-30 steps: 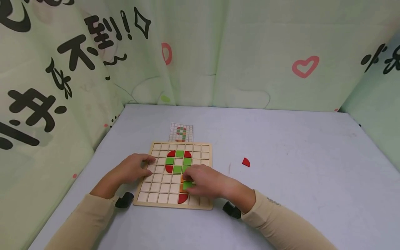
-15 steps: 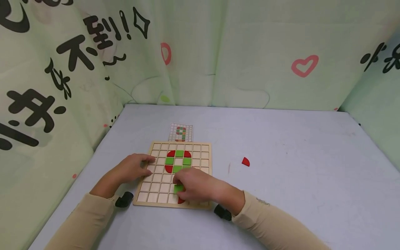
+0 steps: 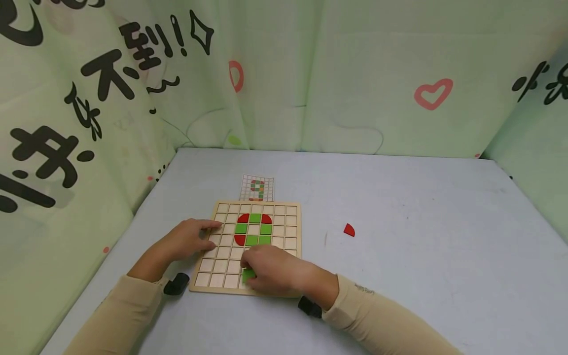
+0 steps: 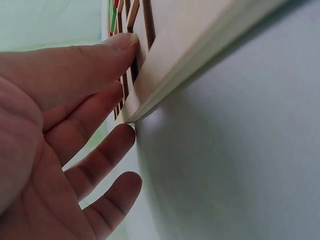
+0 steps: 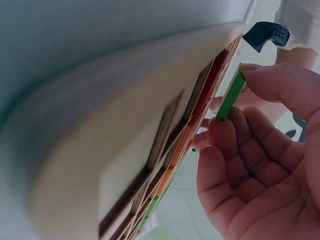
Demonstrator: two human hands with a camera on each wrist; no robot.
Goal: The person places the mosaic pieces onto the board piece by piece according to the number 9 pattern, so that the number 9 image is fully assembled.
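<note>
Fingers of the right hand (image 3: 275,272) pinch a green square tile (image 3: 248,274) by its edges, thumb on one side and fingertips on the other, low over the near rows of the wooden grid board (image 3: 222,266). Such an edge grip probably leaves the tile's face free to drop flat into a cell. The left hand (image 3: 188,240) lies flat with fingers straight, pressing on the board's left rim, likely to keep it from sliding on the pale surface (image 3: 399,276).

From the head view come the layout, a red-and-green ring in the upper cells, a pattern card (image 3: 257,188) beyond the board, and a loose red quarter-circle piece (image 3: 349,230) well off to the right. Only the right wrist view shows the tile (image 5: 231,92) tilted on edge, just off the board, with an orange piece below.
</note>
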